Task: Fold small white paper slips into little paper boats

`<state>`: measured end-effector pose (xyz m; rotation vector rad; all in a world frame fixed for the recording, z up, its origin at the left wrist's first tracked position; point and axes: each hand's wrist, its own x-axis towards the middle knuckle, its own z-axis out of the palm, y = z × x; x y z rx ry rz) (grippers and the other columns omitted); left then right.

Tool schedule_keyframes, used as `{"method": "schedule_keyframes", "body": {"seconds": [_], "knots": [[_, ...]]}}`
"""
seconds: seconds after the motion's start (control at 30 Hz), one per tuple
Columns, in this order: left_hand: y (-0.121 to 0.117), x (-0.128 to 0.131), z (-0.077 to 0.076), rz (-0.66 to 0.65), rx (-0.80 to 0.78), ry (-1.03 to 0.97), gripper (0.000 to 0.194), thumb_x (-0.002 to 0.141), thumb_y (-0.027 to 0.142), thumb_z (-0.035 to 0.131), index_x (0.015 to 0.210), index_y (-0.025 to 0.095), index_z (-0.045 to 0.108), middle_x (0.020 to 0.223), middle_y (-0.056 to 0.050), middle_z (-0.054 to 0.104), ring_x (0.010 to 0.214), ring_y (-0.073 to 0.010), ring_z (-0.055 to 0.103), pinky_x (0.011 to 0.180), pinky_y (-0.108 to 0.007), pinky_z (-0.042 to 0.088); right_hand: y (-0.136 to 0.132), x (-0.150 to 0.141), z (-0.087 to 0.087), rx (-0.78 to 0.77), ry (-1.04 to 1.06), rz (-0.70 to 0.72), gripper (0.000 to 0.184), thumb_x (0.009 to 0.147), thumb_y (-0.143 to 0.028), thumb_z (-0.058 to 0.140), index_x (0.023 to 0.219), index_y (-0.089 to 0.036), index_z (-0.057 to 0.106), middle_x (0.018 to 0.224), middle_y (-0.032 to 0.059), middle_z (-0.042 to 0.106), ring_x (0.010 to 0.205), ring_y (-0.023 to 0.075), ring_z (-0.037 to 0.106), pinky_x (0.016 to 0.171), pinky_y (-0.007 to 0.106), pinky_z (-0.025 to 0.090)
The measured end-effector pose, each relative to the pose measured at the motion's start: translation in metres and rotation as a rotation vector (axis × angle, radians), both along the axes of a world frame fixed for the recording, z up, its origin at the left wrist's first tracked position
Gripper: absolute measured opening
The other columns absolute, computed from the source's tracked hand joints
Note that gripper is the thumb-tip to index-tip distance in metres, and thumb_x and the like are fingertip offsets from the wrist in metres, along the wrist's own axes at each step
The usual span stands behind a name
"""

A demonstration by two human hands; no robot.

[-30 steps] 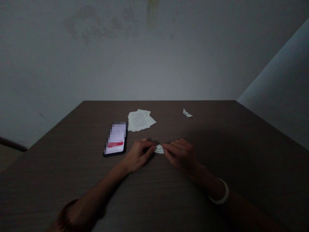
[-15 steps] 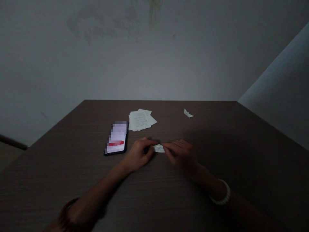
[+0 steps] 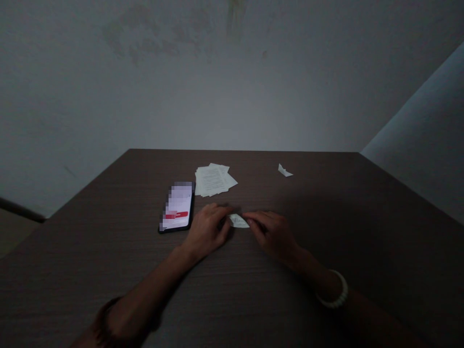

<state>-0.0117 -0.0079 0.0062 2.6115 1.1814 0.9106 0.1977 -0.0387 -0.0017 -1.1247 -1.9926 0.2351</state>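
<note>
Between my two hands, low over the table, is a small piece of folded white paper (image 3: pixel 239 221) with faint print on it. My left hand (image 3: pixel 210 225) pinches its left end between thumb and fingers. At the opposite end, my right hand (image 3: pixel 271 231) has its fingertips closed on the paper's upper right edge. The fingers cover both ends of the paper, so its full shape is hidden. A dark bracelet circles my left forearm, and a pale beaded one circles my right wrist.
A phone (image 3: pixel 177 207) with a lit, partly blurred screen lies left of my left hand. Behind it is a loose stack of printed paper sheets (image 3: pixel 213 181). A small folded paper boat (image 3: pixel 284 171) sits at the back right of the brown table (image 3: pixel 174 290), near the wall.
The folded paper has tilted slightly between my fingers, and its printed face now shows as a pointed shape. Both hands stay nearly in place; the whole view has shifted a little.
</note>
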Motion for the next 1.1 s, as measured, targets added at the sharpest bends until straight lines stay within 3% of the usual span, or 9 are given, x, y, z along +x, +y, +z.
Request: {"method": "schedule_keyframes", "body": {"seconds": [0.27,0.43,0.6,0.73,0.87,1.1], "knots": [[0.0,-0.001,-0.003,-0.005,0.118,0.054,0.026,0.088,0.019,0.046,0.105,0.013,0.065,0.08,-0.008,0.063,0.077,-0.0218,0.055,0.069,-0.034,0.045,-0.003,-0.005,0.002,-0.044,-0.026,0.016,0.019,0.088,-0.019,0.058,0.103,-0.018,0.07,0.082,0.0038,0.072,0.07,0.015,0.065,0.071,0.027,0.047],[-0.001,-0.002,0.002,-0.011,0.029,0.033,0.026,0.089,0.027,0.049,0.1,0.013,0.068,0.081,-0.009,0.062,0.078,-0.0227,0.055,0.07,-0.035,0.044,0.0,-0.004,-0.001,-0.067,-0.011,-0.008,0.017,0.089,-0.017,0.057,0.1,-0.019,0.07,0.084,0.0031,0.073,0.07,0.0141,0.064,0.071,0.026,0.047],[-0.001,-0.001,0.011,-0.108,-0.107,0.038,0.031,0.092,0.032,0.046,0.076,0.016,0.067,0.07,-0.006,0.059,0.074,-0.0214,0.051,0.069,-0.034,0.041,0.001,-0.002,-0.002,-0.032,-0.051,-0.017,0.016,0.09,-0.018,0.057,0.099,-0.019,0.07,0.083,0.0036,0.073,0.073,0.0148,0.065,0.071,0.026,0.046],[0.0,0.001,0.011,-0.071,-0.183,-0.014,0.029,0.091,0.03,0.05,0.072,0.016,0.066,0.071,-0.004,0.06,0.075,-0.0201,0.051,0.069,-0.033,0.04,0.002,-0.001,-0.003,0.0,-0.075,-0.009,0.015,0.09,-0.018,0.058,0.099,-0.019,0.07,0.08,0.0033,0.072,0.072,0.0145,0.064,0.07,0.026,0.045],[0.0,0.004,0.008,-0.06,-0.193,-0.054,0.019,0.087,0.025,0.056,0.073,0.017,0.065,0.073,-0.003,0.062,0.078,-0.0195,0.052,0.071,-0.032,0.041,0.003,0.0,-0.006,0.011,-0.085,-0.007,0.015,0.091,-0.019,0.058,0.1,-0.019,0.07,0.084,0.0033,0.072,0.074,0.0146,0.065,0.072,0.026,0.046],[0.0,0.003,0.007,-0.088,-0.117,-0.042,0.021,0.087,0.021,0.054,0.073,0.017,0.068,0.069,-0.004,0.062,0.074,-0.0197,0.052,0.069,-0.033,0.042,0.003,0.0,-0.005,0.0,-0.091,0.011,0.017,0.092,-0.017,0.055,0.102,-0.02,0.069,0.092,0.0039,0.073,0.081,0.016,0.066,0.076,0.029,0.047]]}}
